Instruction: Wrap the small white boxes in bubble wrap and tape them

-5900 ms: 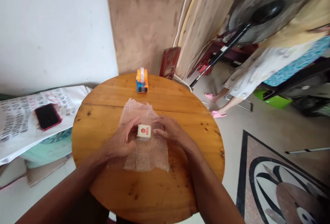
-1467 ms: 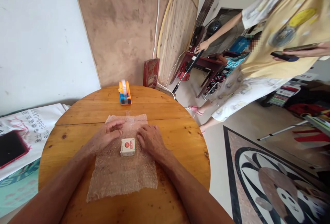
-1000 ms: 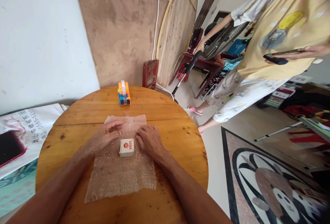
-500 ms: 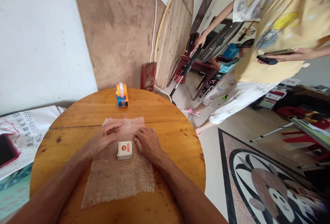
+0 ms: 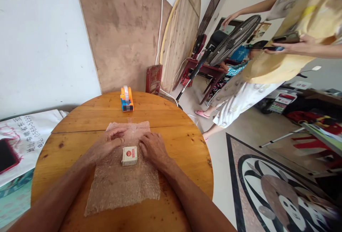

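A small cream box with red print [image 5: 129,156] lies on a sheet of bubble wrap [image 5: 125,189], spread flat on the round wooden table. My left hand [image 5: 110,142] rests on the sheet's left side, beside the box, with fingers loosely curved apart and nothing in them. On the opposite side my right hand [image 5: 153,146] lies palm down on the wrap, fingers bent and spread, close to the box but holding nothing. Beyond the sheet's far edge stands an orange and blue tape dispenser [image 5: 126,98] with a roll of clear tape.
The wooden table [image 5: 184,153] has a rounded edge. At left are a white printed sack [image 5: 32,128] and a dark phone [image 5: 7,156]. A standing fan [image 5: 232,41] and a person in a yellow top [image 5: 283,64], holding a phone, are at right. A red chair [image 5: 154,78] stands behind.
My hands, the box and the bubble wrap stay put. The person at right has taken a hand off the fan's stand and raised that arm above the fan.
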A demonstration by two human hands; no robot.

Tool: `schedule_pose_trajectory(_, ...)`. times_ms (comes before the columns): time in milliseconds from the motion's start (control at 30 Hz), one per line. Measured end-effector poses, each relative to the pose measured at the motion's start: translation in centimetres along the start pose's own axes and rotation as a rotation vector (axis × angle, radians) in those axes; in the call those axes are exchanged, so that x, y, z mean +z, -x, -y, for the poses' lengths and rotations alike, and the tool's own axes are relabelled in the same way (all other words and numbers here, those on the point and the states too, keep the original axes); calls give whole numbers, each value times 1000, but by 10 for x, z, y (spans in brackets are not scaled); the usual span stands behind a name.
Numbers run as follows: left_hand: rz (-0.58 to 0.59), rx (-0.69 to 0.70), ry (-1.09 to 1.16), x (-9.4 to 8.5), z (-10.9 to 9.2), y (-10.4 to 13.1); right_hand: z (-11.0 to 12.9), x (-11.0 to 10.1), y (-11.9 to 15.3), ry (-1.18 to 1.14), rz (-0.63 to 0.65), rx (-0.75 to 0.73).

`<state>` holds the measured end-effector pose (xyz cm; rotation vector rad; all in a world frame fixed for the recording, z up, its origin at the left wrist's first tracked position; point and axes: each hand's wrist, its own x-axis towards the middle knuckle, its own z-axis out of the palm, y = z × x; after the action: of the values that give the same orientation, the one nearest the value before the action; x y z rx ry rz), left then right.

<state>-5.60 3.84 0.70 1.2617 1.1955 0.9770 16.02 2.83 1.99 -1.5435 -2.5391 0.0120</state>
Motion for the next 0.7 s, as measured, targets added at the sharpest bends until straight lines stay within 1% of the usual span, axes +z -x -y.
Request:
schedule_pose_trajectory(300, 16, 34, -17, -3, 9, -3, 1, -1, 0, 0, 17, 0)
schedule_pose_trajectory(567, -6, 13, -15, 0, 1, -1, 0, 0, 0, -6, 13, 1)
schedule_pose_trajectory(700, 1, 21, -37, -1, -2, 1, -1, 1, -1, -8, 12, 0)
